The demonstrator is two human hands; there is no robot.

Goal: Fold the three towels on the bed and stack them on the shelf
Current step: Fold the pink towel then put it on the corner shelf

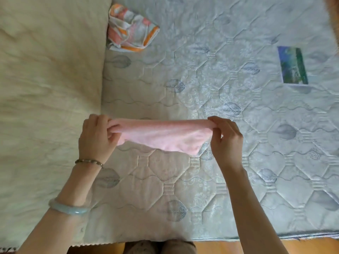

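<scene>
Pink towel (163,134): soft, doubled, sagging in the middle, held taut above the bed (229,180). My left hand (95,136) and right hand (224,138) each grip one end, pinched closed. Patterned towel (131,28) crumpled far left. Mattress open right and near.

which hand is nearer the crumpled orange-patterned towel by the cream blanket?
Left. The left hand grips the pink towel at its left end, almost straight below the orange-patterned towel. The right hand holds the pink towel's other end, farther right.
</scene>
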